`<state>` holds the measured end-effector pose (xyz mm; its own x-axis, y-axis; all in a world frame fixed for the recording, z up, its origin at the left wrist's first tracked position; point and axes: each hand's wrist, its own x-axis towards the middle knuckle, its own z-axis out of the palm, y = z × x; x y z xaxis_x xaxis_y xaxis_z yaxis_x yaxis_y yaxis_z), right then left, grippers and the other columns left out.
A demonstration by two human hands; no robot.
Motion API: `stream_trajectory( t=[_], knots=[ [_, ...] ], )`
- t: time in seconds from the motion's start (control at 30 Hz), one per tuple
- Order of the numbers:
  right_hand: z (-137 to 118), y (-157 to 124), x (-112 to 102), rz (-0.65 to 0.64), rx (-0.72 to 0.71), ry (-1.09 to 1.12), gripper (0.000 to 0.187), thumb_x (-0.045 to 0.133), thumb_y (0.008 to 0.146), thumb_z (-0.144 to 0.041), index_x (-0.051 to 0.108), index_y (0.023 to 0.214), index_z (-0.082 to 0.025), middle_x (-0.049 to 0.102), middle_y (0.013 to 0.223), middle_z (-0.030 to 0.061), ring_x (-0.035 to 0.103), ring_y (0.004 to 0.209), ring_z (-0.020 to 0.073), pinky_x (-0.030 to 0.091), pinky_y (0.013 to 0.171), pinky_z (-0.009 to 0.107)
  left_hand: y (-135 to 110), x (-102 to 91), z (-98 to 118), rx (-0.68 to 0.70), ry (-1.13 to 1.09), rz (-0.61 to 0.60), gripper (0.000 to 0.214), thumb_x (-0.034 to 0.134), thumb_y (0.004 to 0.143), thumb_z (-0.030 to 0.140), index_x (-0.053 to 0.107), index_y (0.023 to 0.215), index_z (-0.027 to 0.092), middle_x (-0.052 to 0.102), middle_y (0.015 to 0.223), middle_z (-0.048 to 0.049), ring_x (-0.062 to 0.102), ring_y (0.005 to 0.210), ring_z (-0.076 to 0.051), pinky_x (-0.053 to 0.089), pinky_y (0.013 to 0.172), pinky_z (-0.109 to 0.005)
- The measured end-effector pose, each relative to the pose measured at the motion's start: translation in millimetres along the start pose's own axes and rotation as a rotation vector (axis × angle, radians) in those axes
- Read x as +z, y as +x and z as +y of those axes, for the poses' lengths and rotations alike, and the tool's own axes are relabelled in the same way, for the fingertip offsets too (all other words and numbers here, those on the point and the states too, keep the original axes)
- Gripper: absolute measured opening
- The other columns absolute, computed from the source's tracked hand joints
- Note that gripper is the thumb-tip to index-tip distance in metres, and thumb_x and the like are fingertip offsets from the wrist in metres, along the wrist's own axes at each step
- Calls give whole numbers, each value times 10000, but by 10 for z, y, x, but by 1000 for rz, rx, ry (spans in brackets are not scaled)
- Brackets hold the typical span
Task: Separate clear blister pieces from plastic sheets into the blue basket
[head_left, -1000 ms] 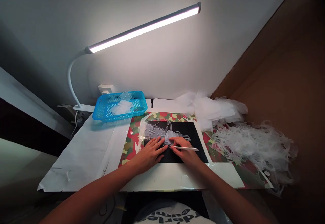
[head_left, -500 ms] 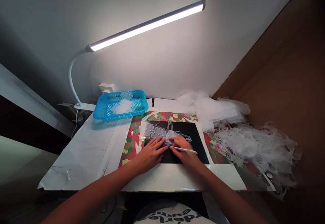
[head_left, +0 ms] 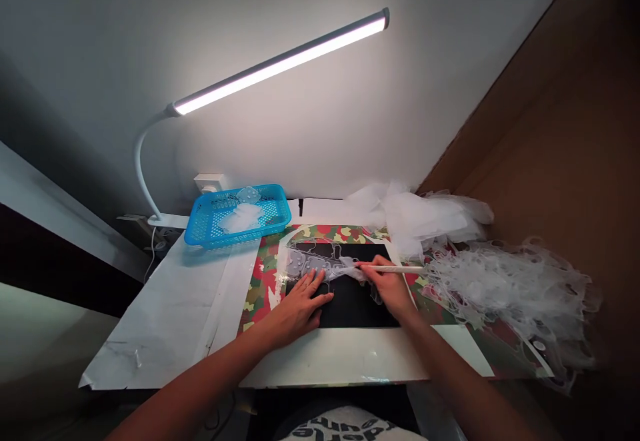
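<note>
Pale desk (head_left: 330, 361) front edge is nearest me. Left hand (head_left: 303, 300): grip flat, fingers spread, clasping nothing, pressing the sheer sheet (head_left: 296, 262) over the black mat (head_left: 353, 311), I'd guess to steady it; dark backing likely for contrast. Right hand (head_left: 389, 284): grip closed on a white pen-like tool (head_left: 406, 269), apparently pinching the sheet's bunched end too. Further back, blue basket (head_left: 237, 236) holds sheer pieces (head_left: 243, 218) heaped mid-floor, another at its rear rim.

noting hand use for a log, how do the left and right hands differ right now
The left hand is spread palm-down; the right hand is curled. The left hand rests on sheer fabric, while the right hand grips a white stick. Both are over the black mat.
</note>
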<state>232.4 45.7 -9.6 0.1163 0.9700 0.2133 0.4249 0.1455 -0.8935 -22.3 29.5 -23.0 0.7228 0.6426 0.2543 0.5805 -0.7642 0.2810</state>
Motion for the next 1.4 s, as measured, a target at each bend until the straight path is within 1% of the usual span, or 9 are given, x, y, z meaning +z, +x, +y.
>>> stream_trajectory(
  t=[0.07, 0.17, 0.4, 0.53, 0.7, 0.97, 1.23, 1.33, 1.4],
  knots=[
    [54, 114, -133, 88, 90, 169, 356, 640, 809, -514, 519, 665, -211, 739, 867, 51, 658, 746, 206, 535, 660, 321, 3, -29, 8, -5, -11, -5, 501, 570, 834, 70, 563, 1307, 234, 309, 1557, -132, 279, 1425, -370, 388, 1085, -564],
    [51, 126, -216, 20, 119, 271, 376, 674, 770, -538, 508, 662, -219, 747, 912, 55, 674, 817, 220, 550, 736, 349, 2, -63, 7, -12, -22, -7, 482, 566, 847, 74, 572, 1297, 246, 331, 1548, -126, 303, 1418, -361, 389, 1086, -562],
    [-227, -147, -155, 185, -126, -97, 203, 528, 913, -388, 613, 815, -232, 708, 1132, 63, 661, 986, 237, 507, 879, 387, 18, -3, 32, -17, 35, 22, 427, 557, 874, 132, 551, 1292, 218, 431, 1494, -96, 276, 1434, -336, 341, 1116, -574],
    [-198, -224, 29, -155, -244, -139, 241, 487, 935, -300, 644, 1111, -252, 692, 1156, 60, 655, 1022, 230, 490, 924, 372, 34, 32, 60, 14, 83, 6, 485, 588, 870, 202, 511, 1348, 235, 452, 1477, -104, 350, 1402, -321, 349, 1114, -558],
    [-79, -272, 193, -371, -246, -112, 100, 543, 883, -217, 606, 805, -217, 663, 1188, 60, 610, 1093, 220, 469, 940, 367, 21, 44, 60, 18, 79, 33, 451, 581, 874, 204, 541, 1323, 213, 496, 1433, -121, 357, 1397, -320, 375, 1104, -530],
    [-110, -234, 184, -382, -264, -160, 160, 534, 875, -178, 530, 720, -216, 644, 1163, 68, 597, 1077, 213, 472, 930, 376, 16, 66, 48, 4, 27, 55, 458, 573, 873, 200, 539, 1329, 229, 495, 1434, -112, 370, 1389, -310, 388, 1097, -530],
    [-58, -390, 399, -328, -507, -402, 239, 415, 920, -112, 622, 960, -223, 667, 1129, 124, 594, 1100, 281, 482, 969, 493, 36, 39, 75, -3, 7, 50, 485, 547, 848, 110, 539, 1321, 215, 387, 1520, -121, 330, 1416, -312, 373, 1109, -535],
    [-112, -265, 327, -269, -434, -339, 222, 419, 940, -178, 635, 933, -225, 702, 1009, 110, 644, 966, 263, 516, 889, 433, 38, 49, 65, -19, 2, 43, 501, 547, 832, 83, 539, 1315, 215, 313, 1557, -133, 319, 1419, -317, 373, 1106, -528],
    [-68, -83, 72, -88, -282, -265, 196, 444, 943, -270, 633, 916, -224, 707, 905, 74, 648, 791, 220, 530, 744, 357, 37, 60, 59, -34, 5, 41, 483, 550, 826, 75, 561, 1287, 219, 308, 1558, -135, 329, 1414, -319, 376, 1100, -526]
  ],
)
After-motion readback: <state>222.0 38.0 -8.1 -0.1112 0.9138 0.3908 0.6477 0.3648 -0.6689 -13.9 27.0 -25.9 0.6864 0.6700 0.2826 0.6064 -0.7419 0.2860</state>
